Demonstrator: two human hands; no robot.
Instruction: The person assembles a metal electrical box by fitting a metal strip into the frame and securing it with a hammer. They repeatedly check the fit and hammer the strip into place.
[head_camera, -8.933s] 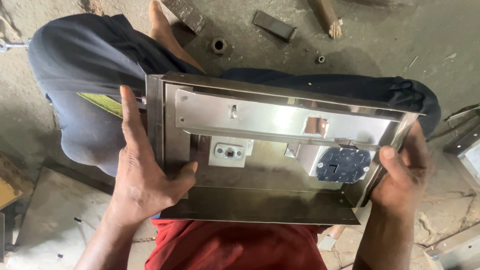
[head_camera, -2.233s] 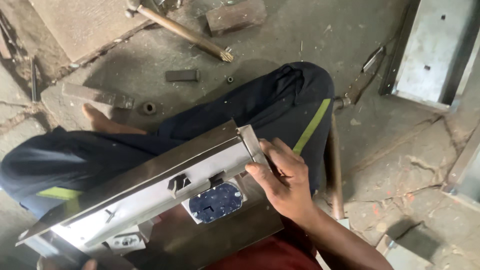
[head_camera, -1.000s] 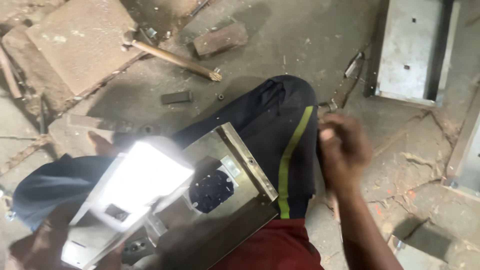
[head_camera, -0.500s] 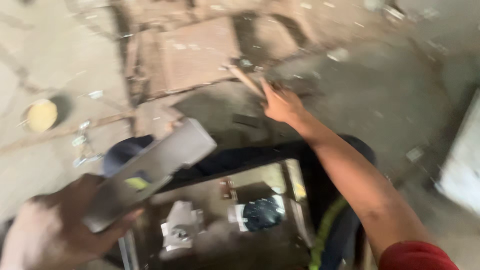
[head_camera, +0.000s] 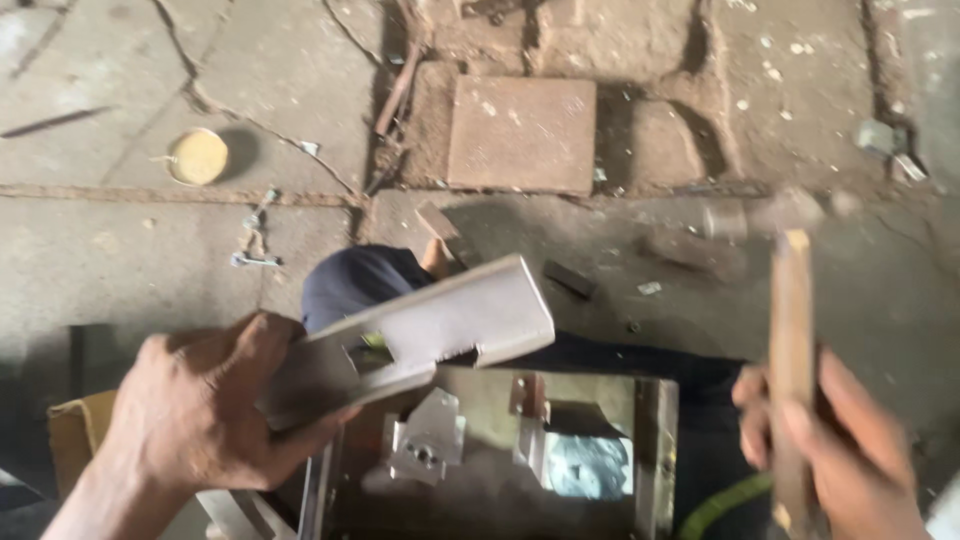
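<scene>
left hand (head_camera: 195, 415): fingers (head_camera: 300, 440) wrapped under, thumb over near end of grey metal channel piece (head_camera: 420, 335), which juts up-right above open metal box (head_camera: 655, 450) on lap | right hand (head_camera: 835, 455): fingers closed around wooden hammer handle (head_camera: 792, 350), blurred head (head_camera: 765, 215) far end | floor: square slab (head_camera: 520, 132), round yellow lid (head_camera: 198, 156) beyond

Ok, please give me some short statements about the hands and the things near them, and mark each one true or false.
1. The left hand holds a metal bracket. True.
2. The right hand is empty. False: it grips a hammer by its wooden handle.
3. A round yellowish lid lies on the floor. True.
4. The metal box lies on a table. False: it rests on the person's lap.
</scene>
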